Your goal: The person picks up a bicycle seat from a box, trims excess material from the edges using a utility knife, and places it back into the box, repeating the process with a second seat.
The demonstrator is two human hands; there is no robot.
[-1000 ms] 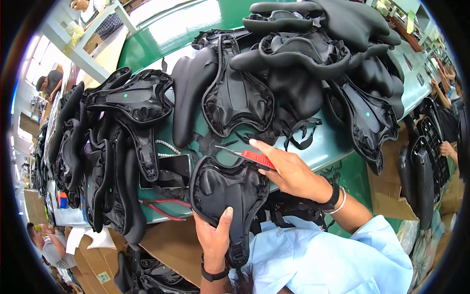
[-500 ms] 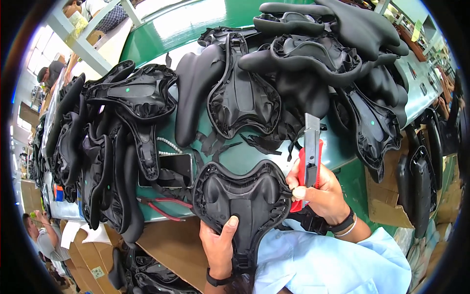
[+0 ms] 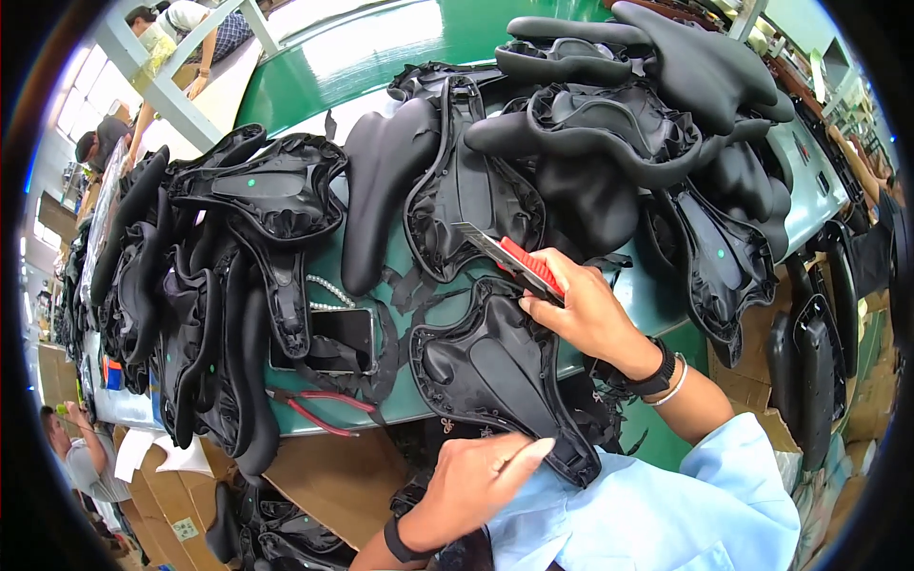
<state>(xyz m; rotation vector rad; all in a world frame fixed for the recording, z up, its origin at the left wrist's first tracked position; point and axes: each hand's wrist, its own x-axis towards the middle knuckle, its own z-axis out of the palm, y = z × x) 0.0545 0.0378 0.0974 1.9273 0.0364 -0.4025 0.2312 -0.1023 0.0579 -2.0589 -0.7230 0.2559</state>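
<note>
Two bare hands are working on one black bicycle saddle point(image 3: 495, 366), which is lying underside up at the near edge of the green table point(image 3: 419, 38), its narrow nose pointing toward the person. The left hand point(image 3: 476, 481) is gripping that nose, thumb stretched along the rim and the other fingers curled under it, while the right hand point(image 3: 586, 314) is holding a red utility knife point(image 3: 509, 259) with fingers pressed together around its handle, the blade angling up-left just beyond the saddle's wide end. Many more black saddles point(image 3: 590, 124) are lying heaped around it, and red-handled pliers point(image 3: 319, 411) and a phone point(image 3: 333, 338) are resting just to its left.
</note>
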